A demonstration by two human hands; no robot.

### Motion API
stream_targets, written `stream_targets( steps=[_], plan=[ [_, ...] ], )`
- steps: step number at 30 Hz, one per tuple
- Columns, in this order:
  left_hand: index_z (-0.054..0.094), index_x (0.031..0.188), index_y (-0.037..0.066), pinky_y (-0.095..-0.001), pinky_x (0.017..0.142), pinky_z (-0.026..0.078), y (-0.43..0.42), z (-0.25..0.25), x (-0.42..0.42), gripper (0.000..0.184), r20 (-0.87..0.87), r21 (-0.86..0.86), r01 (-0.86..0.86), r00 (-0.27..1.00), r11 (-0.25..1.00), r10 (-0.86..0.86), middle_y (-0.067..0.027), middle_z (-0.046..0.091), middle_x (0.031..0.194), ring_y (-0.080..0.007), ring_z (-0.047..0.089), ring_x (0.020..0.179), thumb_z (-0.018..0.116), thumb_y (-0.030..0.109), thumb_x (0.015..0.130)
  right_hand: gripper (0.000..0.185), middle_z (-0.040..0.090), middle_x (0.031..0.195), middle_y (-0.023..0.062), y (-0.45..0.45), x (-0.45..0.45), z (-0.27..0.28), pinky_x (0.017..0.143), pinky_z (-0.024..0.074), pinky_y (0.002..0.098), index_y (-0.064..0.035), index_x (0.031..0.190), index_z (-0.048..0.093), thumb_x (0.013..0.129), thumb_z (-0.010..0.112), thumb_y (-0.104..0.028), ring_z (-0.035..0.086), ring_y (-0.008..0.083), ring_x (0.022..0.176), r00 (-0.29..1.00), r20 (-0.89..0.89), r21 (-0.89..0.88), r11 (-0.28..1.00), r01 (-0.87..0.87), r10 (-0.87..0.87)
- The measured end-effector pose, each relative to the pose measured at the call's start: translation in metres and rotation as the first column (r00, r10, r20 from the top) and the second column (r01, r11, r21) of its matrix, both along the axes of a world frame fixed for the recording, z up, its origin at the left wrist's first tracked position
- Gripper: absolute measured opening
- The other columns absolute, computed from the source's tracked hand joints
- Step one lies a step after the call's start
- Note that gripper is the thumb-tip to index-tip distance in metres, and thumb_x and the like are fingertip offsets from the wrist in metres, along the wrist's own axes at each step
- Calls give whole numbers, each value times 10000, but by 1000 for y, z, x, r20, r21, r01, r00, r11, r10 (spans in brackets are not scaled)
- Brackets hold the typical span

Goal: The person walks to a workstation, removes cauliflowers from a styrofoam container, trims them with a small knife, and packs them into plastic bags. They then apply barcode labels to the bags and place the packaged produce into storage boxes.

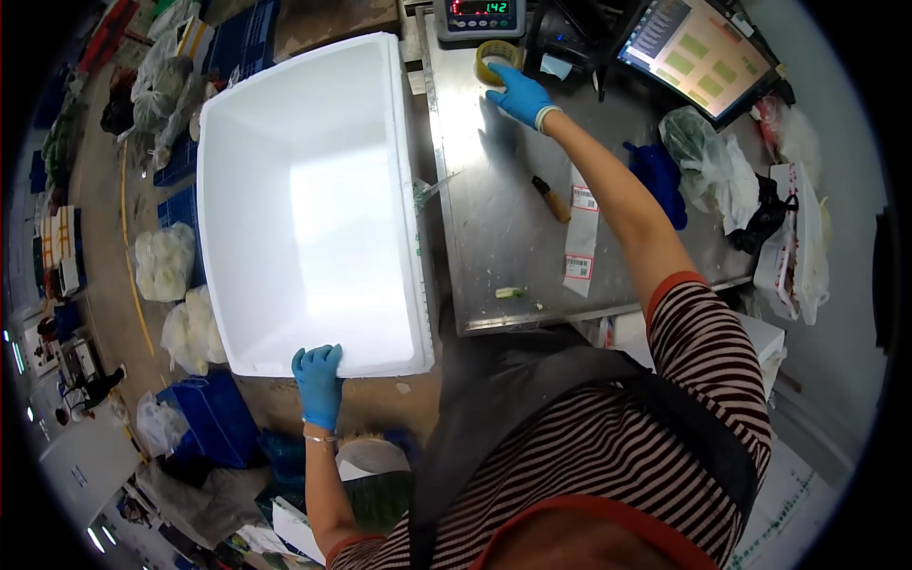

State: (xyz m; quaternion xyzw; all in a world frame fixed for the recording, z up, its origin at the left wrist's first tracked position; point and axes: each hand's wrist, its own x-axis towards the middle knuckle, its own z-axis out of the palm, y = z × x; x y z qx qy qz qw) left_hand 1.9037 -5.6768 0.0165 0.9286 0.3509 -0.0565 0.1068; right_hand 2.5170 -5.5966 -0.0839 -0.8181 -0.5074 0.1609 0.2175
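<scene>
A large white foam box (313,237) is tipped with its hollow inside facing me. My left hand (319,385), in a blue glove, has its fingers hooked over the box's lower rim. My right hand (521,97), gloved in blue too, reaches over the steel table (484,256), its fingers apart. One of its fingers overlaps the near edge of a roll of yellow tape (497,61); whether it touches the roll I cannot tell. On the table below lie a knife with a wooden handle (551,199) and a strip of printed labels (580,233).
A digital scale (480,19) reading 1.42 and a monitor (698,57) stand at the table's back. Plastic bags (693,142) and a blue cloth (657,180) lie at the right. Bagged goods (166,261) and blue crates (214,423) cover the floor to the left.
</scene>
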Motion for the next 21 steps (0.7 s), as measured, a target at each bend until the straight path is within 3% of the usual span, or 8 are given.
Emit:
stream_targets(
  steps=[4, 7, 9, 10, 11, 13, 19, 21],
  plan=[
    [512, 1337, 155, -475, 1090, 301, -4, 11, 9, 840, -108, -15, -91, 990, 996, 89, -67, 563, 1209, -255, 508, 1152, 835, 75, 565, 638, 493, 1380, 198, 0, 13, -1, 1031, 424, 404, -79, 1397, 428, 874, 601, -400, 529, 379, 1208, 1000, -8, -10, 1000, -10, 10],
    [408, 1432, 135, -482, 1107, 291, -9, 48, 37, 974, -115, 19, -256, 960, 966, 257, -100, 499, 1352, -268, 464, 1246, 865, 144, 571, 638, 432, 1433, 189, 10, 26, -11, 1019, 435, 410, -74, 1391, 424, 867, 602, -391, 536, 374, 1202, 998, 35, 2, 999, -47, 47],
    [364, 1455, 109, -476, 1097, 305, -15, 69, 39, 1019, -114, 82, -290, 948, 953, 298, -116, 446, 1419, -277, 436, 1285, 874, 180, 576, 658, 345, 1494, 174, 27, 33, -22, 1002, 449, 428, -78, 1393, 423, 854, 612, -404, 548, 374, 1185, 980, 176, -49, 996, -81, 88],
    [342, 1467, 96, -473, 1092, 312, -18, 80, 38, 1043, -115, 115, -309, 940, 944, 322, -124, 420, 1452, -281, 422, 1305, 879, 198, 579, 644, 295, 1522, 160, 35, 28, 1, 990, 459, 441, -78, 1356, 476, 837, 624, -430, 557, 368, 1177, 991, 105, -204, 977, -57, 80],
    [339, 1467, 83, -467, 1088, 318, -22, 95, 42, 1027, -129, 129, -341, 925, 931, 357, -130, 416, 1456, -292, 423, 1301, 872, 207, 599, 606, 258, 1542, 165, 46, 28, 6, 979, 468, 445, -73, 1291, 549, 832, 623, -460, 567, 370, 1166, 990, 118, -297, 954, -43, 82],
    [332, 1467, 57, -455, 1079, 330, -33, 121, 50, 996, -162, 159, -398, 892, 904, 421, -141, 409, 1463, -315, 423, 1294, 859, 223, 638, 573, 170, 1562, 211, 63, 33, -3, 969, 474, 445, -78, 1242, 598, 843, 603, -489, 590, 374, 1131, 974, 211, -248, 968, -32, 86],
    [334, 1464, 39, -434, 1056, 365, -67, 125, 39, 775, 50, 239, -492, 867, 837, 495, -145, 418, 1459, -339, 434, 1266, 729, 283, 843, 623, 88, 1558, 274, 99, 48, -6, 945, 487, 454, -76, 1279, 570, 855, 582, -533, 613, 393, 1094, 978, 208, -348, 936, 46, 29],
    [335, 1464, 41, -428, 1051, 378, -72, 121, 37, 726, 76, 257, -492, 868, 832, 491, -142, 416, 1462, -331, 441, 1266, 694, 276, 878, 645, 69, 1570, 248, 103, 53, -15, 945, 487, 451, -72, 1302, 551, 859, 574, -541, 605, 397, 1108, 979, 202, -323, 944, 70, -3]
  ],
)
